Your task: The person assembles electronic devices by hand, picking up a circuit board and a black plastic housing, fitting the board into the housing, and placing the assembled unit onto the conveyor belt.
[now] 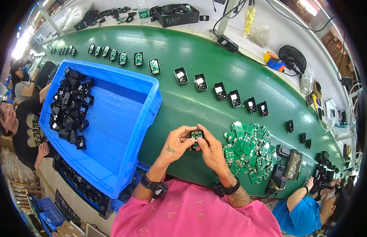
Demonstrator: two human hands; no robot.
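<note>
One long green surface (183,114) stretches across the view. On its left part lies one blue bin (155,93), holding one heap of black parts (72,102) against its left side; they overlap too much to count. Three other people are clearly visible: one in a black shirt (27,122) and one in grey (23,89) at the left, and one in a blue shirt (300,213) at the right. One pile of green circuit boards (248,152), too tangled to count, lies just right of the two working hands. The left hand (177,145) and the right hand (212,151) are narrowed around one small black housing (191,134), gripping it between them near the front edge of the surface, both thumbs over its face. Beyond, cases stand in a curved line: seven with green boards (122,58), plus a blurred group farther left, then six with white pieces (220,91), then three dark cases (302,137) farther right. Smallest is one green board with reddish parts (197,134), seated inside the held housing.
</note>
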